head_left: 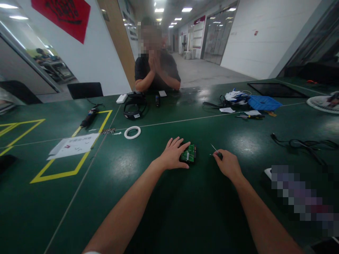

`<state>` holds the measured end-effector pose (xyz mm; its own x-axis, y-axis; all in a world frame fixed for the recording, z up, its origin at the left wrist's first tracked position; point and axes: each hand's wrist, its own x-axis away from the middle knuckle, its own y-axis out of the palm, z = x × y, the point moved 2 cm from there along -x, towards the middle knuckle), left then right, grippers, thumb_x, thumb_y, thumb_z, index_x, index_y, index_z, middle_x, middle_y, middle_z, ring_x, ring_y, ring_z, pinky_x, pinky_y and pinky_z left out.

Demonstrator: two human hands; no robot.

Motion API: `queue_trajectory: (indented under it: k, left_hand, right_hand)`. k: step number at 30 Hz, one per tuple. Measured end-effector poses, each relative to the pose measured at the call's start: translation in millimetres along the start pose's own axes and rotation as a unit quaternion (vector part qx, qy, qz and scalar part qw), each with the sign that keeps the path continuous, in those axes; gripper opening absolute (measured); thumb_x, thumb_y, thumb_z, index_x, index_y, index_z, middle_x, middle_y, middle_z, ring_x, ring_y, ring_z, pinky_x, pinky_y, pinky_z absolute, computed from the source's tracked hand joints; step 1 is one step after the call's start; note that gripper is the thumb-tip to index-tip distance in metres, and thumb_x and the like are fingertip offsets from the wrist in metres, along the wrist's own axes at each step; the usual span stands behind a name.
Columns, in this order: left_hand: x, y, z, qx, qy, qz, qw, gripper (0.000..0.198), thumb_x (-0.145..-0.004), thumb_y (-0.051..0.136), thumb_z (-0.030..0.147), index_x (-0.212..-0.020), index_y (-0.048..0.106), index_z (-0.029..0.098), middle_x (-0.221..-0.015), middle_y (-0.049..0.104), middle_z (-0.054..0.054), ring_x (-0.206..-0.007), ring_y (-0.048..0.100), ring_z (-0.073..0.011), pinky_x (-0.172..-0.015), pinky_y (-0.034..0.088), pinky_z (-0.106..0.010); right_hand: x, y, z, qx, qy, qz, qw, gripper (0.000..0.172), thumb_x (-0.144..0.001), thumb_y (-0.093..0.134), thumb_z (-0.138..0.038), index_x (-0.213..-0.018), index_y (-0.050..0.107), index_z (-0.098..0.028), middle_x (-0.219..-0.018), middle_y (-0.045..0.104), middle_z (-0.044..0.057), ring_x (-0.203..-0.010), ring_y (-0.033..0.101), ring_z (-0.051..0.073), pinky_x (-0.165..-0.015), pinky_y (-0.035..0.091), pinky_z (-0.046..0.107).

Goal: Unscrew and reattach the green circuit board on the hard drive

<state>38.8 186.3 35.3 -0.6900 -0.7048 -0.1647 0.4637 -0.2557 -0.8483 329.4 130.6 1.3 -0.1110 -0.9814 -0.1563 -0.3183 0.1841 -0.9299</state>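
Observation:
A hard drive point(191, 153), its green circuit board facing up and a dark casing around it, lies on the green table in front of me. My left hand point(175, 154) spans it from the left, fingers spread, with index finger and thumb at opposite edges; part of the drive is hidden under the hand. To the right, my right hand point(227, 162) is closed on a small screwdriver point(218, 153) with a dark handle and a thin metal shaft slanting up and left. Tiny bits lie by those fingertips, too small to name.
A person point(157, 67) sits across the table. Further back are a white ring point(132, 132), a black headset point(134, 107), a blue basket point(265, 102) and another screwdriver point(250, 116). Right: black cable point(304, 144), white fan point(321, 104). Left: paper sheet point(72, 145), yellow tape.

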Motion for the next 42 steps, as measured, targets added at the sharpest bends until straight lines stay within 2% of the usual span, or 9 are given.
queue_trajectory:
  k: [4,9,14,22,30,34,39,42]
  left_hand:
    - [-0.8,0.1,2.7,-0.035,-0.004,-0.033,0.999,0.094,-0.074,0.077,0.056,-0.155,0.036,0.031,-0.154,0.040,-0.012,-0.144,0.034,-0.0379,-0.120,0.018,-0.058]
    - [23.0,0.0,6.0,-0.037,-0.043,-0.004,0.998,0.095,-0.069,0.079,0.060,-0.152,0.041,0.033,-0.146,0.043,-0.012,-0.137,0.038,-0.0407,-0.116,0.024,-0.058]
    - [41.5,-1.4,4.6,-0.045,-0.074,-0.013,0.996,0.103,-0.066,0.080,0.061,-0.155,0.035,0.032,-0.142,0.044,-0.013,-0.134,0.039,-0.0411,-0.113,0.030,-0.057]
    - [47.3,-2.6,2.0,-0.036,-0.074,-0.022,0.996,0.099,-0.067,0.081,0.054,-0.153,0.036,0.034,-0.143,0.043,-0.012,-0.135,0.038,-0.0402,-0.113,0.030,-0.056]
    - [47.2,-3.0,-0.2,-0.027,-0.069,-0.015,0.997,0.100,-0.065,0.084,0.054,-0.153,0.037,0.036,-0.144,0.043,-0.012,-0.136,0.038,-0.0409,-0.113,0.029,-0.057]
    - [47.9,-3.6,-1.1,-0.020,-0.071,-0.018,0.997,0.099,-0.066,0.083,0.056,-0.152,0.038,0.037,-0.145,0.042,-0.011,-0.137,0.036,-0.0410,-0.113,0.028,-0.058]
    - [44.6,-3.0,-3.7,-0.010,-0.073,0.010,0.997,0.095,-0.067,0.084,0.054,-0.150,0.041,0.039,-0.144,0.044,-0.011,-0.137,0.037,-0.0425,-0.113,0.028,-0.061]
    - [41.9,-3.0,-4.6,-0.027,-0.076,0.015,0.997,0.094,-0.068,0.084,0.053,-0.151,0.042,0.036,-0.144,0.044,-0.013,-0.136,0.037,-0.0432,-0.112,0.028,-0.061]
  right_hand:
    - [-0.6,-3.6,11.8,0.000,0.010,-0.003,1.000,0.023,-0.092,0.055,-0.030,-0.102,0.074,-0.023,-0.099,0.072,0.008,-0.089,0.067,0.024,-0.080,0.049,0.036]
    - [-4.8,-4.8,25.2,-0.038,0.032,-0.032,0.998,0.027,-0.087,0.063,-0.038,-0.107,0.075,-0.025,-0.101,0.073,0.007,-0.089,0.068,0.025,-0.077,0.051,0.038]
    - [-9.1,-2.3,19.7,-0.076,0.013,-0.033,0.996,0.025,-0.085,0.066,-0.043,-0.100,0.076,-0.027,-0.094,0.075,0.004,-0.084,0.069,0.024,-0.075,0.052,0.037]
    - [-17.9,-1.7,3.8,-0.059,-0.040,-0.026,0.997,0.019,-0.088,0.062,-0.038,-0.095,0.077,-0.028,-0.104,0.074,0.003,-0.096,0.068,0.024,-0.087,0.050,0.039]
    - [-38.0,7.0,-8.1,-0.024,-0.087,-0.028,0.996,0.018,-0.092,0.060,-0.033,-0.098,0.075,-0.025,-0.101,0.072,0.005,-0.092,0.067,0.021,-0.085,0.048,0.035]
    - [-48.6,10.8,-8.9,-0.013,-0.079,-0.012,0.997,0.020,-0.093,0.058,-0.034,-0.098,0.074,-0.024,-0.100,0.072,0.006,-0.092,0.066,0.022,-0.085,0.047,0.035]
    - [-45.9,8.7,6.1,-0.063,0.007,0.041,0.997,0.029,-0.095,0.051,-0.037,-0.108,0.073,-0.023,-0.097,0.074,0.006,-0.087,0.068,0.024,-0.081,0.048,0.037]
    - [-40.4,8.1,10.3,-0.060,-0.003,0.034,0.998,0.030,-0.094,0.053,-0.040,-0.108,0.074,-0.023,-0.103,0.073,0.006,-0.091,0.067,0.024,-0.082,0.048,0.037]
